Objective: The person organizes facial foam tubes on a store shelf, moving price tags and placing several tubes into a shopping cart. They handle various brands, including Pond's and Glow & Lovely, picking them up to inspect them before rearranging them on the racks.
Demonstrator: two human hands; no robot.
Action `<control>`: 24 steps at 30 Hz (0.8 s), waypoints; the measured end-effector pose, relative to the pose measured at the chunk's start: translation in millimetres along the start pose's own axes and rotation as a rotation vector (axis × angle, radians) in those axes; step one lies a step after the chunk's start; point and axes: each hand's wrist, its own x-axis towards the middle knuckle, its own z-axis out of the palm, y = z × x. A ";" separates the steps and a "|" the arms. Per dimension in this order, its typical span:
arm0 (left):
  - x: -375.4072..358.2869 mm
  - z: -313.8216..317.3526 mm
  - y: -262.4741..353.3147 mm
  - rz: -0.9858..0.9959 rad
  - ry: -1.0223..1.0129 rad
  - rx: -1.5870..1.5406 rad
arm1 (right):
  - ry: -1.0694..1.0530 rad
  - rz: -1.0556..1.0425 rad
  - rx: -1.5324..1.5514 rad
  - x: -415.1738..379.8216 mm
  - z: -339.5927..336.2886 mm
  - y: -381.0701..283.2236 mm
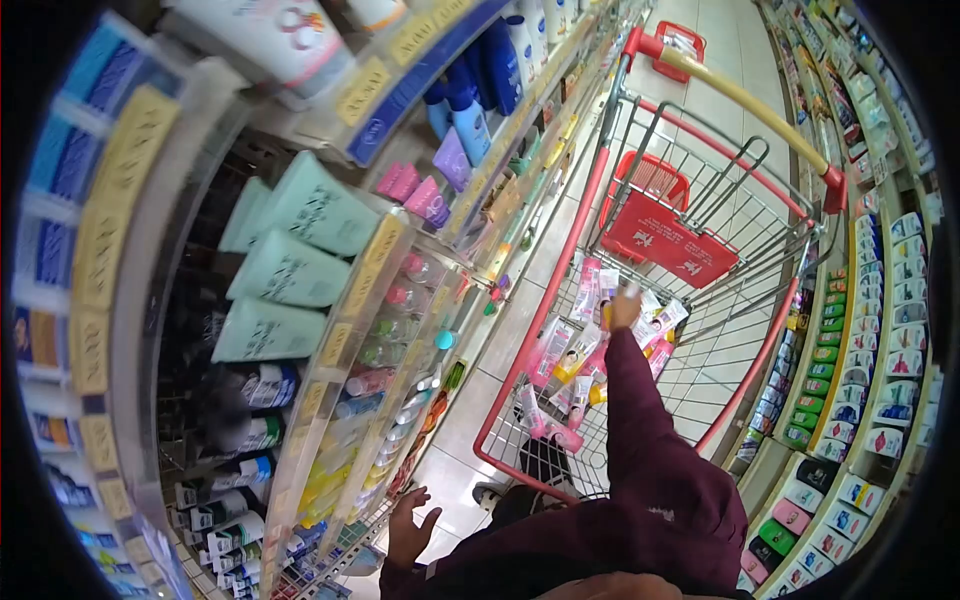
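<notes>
My right hand (625, 308), at the end of a maroon sleeve, reaches down into the shopping cart (573, 262). Its fingers look closed, and a small pale end shows at them; what they hold is too small to make out. Around it, pink-and-white tubes (549, 350), some with yellow parts, lie loosely on the cart's wire floor. My left hand (410, 525) hangs beside the lower shelf on the left, fingers apart and holding nothing.
Left shelves carry mint-green tubes (300, 268), blue bottles (466, 118) and clear bottles. Shelves of small packages (907, 310) line the right. A red basket (679, 52) stands on the floor beyond the cart's yellow handle (745, 98). A red sign panel (668, 238) hangs inside the cart.
</notes>
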 end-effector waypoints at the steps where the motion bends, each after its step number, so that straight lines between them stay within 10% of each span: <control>1: -3.7 -2.3 -0.1 0.010 0.016 -0.007 | 0.110 0.248 0.557 7.6 -8.8 7.1; 5: -21.9 -16.2 -1.2 0.048 0.073 -0.023 | -0.248 0.777 1.255 12.6 -86.8 -61.1; 9: -48.5 -44.6 9.9 0.103 0.179 -0.010 | -0.841 0.034 1.180 -27.6 -112.2 -247.5; 16: -128.8 -106.5 12.7 0.200 0.410 -0.134 | -1.214 -0.834 1.164 -216.0 -159.9 -599.1; 21: -216.5 -147.1 9.6 0.228 0.655 -0.160 | -1.103 -1.455 1.329 -462.5 -188.6 -772.9; 24: -265.0 -150.4 -4.6 0.210 0.838 -0.150 | -1.031 -1.467 1.495 -585.0 -219.2 -830.0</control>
